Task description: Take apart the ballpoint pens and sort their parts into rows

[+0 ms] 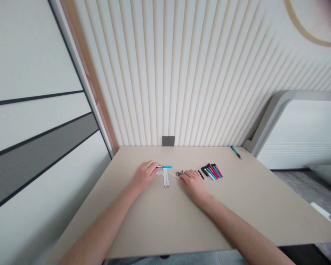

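My left hand is closed on a blue pen barrel, which points to the right. In the fingertips of my right hand is a thin white pen refill, its free end tilted toward the blue barrel. Between the hands several white refills lie side by side. Small pale pieces are just left of them. Beside my right hand sit small dark metallic parts, partly covered by its fingers, and short black pieces.
Right of my right hand lies a group of black, white, blue and red pen barrels. A blue and black pen rests near the back right of the beige table. The ribbed wall has a dark socket.
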Motion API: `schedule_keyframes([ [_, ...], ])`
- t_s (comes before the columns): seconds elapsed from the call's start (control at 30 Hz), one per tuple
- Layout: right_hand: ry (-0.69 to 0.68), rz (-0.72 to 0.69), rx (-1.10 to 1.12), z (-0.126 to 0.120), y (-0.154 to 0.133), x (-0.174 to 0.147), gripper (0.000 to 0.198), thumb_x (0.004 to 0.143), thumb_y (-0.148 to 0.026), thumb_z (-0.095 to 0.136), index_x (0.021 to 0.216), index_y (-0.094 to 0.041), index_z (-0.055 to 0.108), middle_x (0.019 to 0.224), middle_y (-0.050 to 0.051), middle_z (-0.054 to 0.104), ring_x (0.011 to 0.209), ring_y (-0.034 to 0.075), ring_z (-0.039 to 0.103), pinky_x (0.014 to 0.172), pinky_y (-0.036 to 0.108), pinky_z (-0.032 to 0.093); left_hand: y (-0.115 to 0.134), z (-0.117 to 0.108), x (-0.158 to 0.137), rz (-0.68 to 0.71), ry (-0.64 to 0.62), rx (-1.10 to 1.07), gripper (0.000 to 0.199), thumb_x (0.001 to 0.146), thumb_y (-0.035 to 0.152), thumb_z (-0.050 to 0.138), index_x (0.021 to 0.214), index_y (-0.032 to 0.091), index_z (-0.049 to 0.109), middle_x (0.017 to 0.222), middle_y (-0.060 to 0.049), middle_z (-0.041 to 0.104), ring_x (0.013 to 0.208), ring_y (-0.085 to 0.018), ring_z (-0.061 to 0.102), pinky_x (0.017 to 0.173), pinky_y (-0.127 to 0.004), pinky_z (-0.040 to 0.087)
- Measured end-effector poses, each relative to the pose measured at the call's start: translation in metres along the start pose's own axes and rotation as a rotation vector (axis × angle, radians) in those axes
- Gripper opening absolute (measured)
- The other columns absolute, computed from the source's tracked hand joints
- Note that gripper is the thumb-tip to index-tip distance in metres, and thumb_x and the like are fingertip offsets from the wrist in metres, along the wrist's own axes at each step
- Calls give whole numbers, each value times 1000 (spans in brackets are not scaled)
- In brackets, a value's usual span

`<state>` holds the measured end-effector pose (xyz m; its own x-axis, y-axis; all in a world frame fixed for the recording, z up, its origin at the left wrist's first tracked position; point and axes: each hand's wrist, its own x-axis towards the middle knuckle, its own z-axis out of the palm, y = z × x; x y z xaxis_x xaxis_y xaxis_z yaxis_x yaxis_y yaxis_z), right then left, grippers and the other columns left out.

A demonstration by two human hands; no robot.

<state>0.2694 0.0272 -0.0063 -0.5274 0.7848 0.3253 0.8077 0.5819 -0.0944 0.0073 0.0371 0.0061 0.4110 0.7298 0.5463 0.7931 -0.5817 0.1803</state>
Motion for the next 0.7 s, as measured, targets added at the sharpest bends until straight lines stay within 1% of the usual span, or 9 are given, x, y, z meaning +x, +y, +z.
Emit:
schedule_keyframes([
  [0.2, 5, -23, 2, -1, -1, -2, 23, 96, -24, 45, 109, -23, 65, 95, 8, 64, 91, 20, 54, 79, 32, 34, 0, 1, 1, -24, 5, -5, 18, 97, 28, 45, 105, 21, 60, 98, -5, 64, 90, -18, 59, 80, -32, 45],
  [0.27, 13, -44, 26, -3, -2, -3, 24, 97, -24, 44, 108, -23, 65, 95, 7, 64, 91, 19, 54, 79, 32, 34, -2, 1, 1, -58, 26, 0, 18, 97, 28, 45, 104, 21, 60, 98, -5, 64, 90, -19, 59, 81, -33, 45],
  [0.4, 30, -98, 72, -6, -8, -3, 26, 98, -25, 41, 104, -21, 66, 95, 7, 64, 92, 19, 53, 79, 31, 34, -9, 1, 0, -155, 112, -19, 17, 97, 27, 45, 104, 21, 59, 98, -4, 63, 91, -19, 59, 82, -33, 46],
  [0.47, 27, -126, 80, -5, -15, 0, 25, 98, -25, 43, 102, -21, 66, 97, 8, 64, 93, 19, 53, 81, 31, 35, -14, 1, 0, -176, 131, -39, 17, 96, 27, 45, 104, 21, 59, 97, -4, 63, 91, -18, 59, 82, -33, 47],
  [0.57, 5, -171, 77, -2, -30, 11, 21, 96, -25, 47, 101, -22, 67, 98, 7, 64, 95, 19, 53, 82, 32, 35, -19, 1, -2, -180, 132, -60, 16, 96, 26, 46, 104, 21, 59, 97, -4, 63, 91, -18, 59, 83, -32, 47],
  [0.7, -3, -188, 25, 5, -54, 42, 17, 93, -24, 52, 99, -22, 67, 104, 7, 64, 100, 20, 52, 84, 32, 36, -21, 2, -3, -199, 139, -56, 15, 96, 25, 46, 103, 21, 58, 98, -4, 63, 92, -18, 59, 84, -33, 47],
])
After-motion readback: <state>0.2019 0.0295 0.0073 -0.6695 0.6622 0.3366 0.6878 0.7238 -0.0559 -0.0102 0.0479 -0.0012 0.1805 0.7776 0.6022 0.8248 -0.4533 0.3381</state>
